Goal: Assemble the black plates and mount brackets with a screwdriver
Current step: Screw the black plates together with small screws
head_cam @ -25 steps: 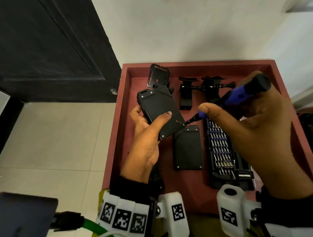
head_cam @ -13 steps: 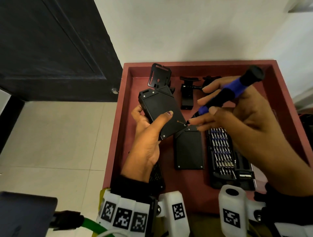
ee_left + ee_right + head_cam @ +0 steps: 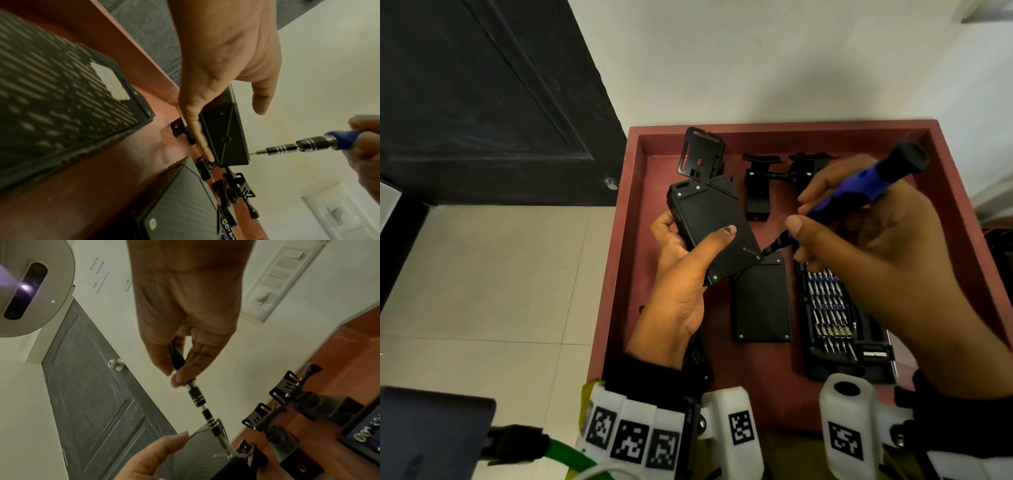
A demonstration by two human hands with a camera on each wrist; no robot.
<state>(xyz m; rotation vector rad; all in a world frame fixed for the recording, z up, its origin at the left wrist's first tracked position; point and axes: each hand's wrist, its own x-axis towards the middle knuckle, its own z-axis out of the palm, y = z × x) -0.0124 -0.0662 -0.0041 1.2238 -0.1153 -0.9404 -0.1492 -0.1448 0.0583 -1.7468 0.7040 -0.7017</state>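
My left hand [image 3: 681, 270] grips a black plate assembly [image 3: 714, 226] tilted above the red tray, thumb lying across its top face. In the left wrist view the same assembly [image 3: 224, 138] is seen from below, fingers along its edge. My right hand [image 3: 859, 246] pinches a blue-and-black screwdriver [image 3: 859, 192], whose tip sits on a screw at the plate's lower right corner. The right wrist view shows the screwdriver shaft [image 3: 205, 412] running down to that corner. A second black plate [image 3: 762, 301] lies flat on the tray. Two black mount brackets [image 3: 756, 185] stand at the back.
The red tray [image 3: 619, 274] has raised walls. A black bit set case [image 3: 839, 322] lies open at the right under my right forearm. A thin black bracket plate [image 3: 702, 154] leans at the back left. A dark door [image 3: 482, 102] and tiled floor are to the left.
My right hand has shifted its fingers along the screwdriver handle while the tip stays at the plate's corner. The left hand and plate have barely moved.
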